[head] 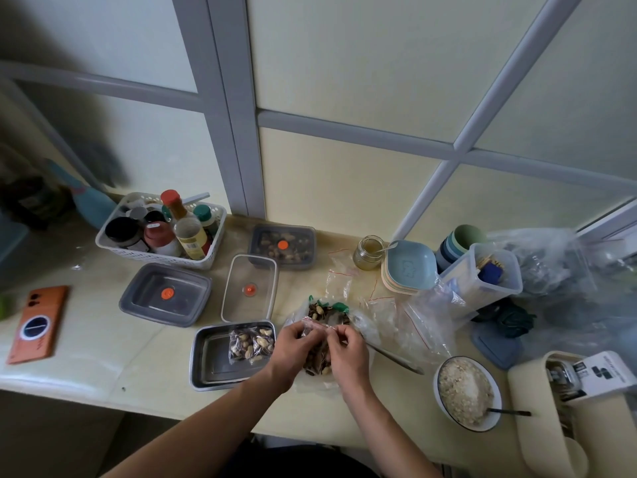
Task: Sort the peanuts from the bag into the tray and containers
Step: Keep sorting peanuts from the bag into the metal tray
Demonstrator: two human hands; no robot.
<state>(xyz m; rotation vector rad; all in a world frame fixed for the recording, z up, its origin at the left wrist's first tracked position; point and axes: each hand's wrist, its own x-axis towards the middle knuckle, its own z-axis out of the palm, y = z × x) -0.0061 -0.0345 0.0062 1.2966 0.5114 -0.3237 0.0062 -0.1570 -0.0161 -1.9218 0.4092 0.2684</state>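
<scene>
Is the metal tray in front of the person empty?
No, two small clear packets of peanuts lie in the metal tray, toward its right side.

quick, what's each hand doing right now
left hand: pinching the top edge of the small peanut bag
right hand: pinching the same bag's top edge
</scene>
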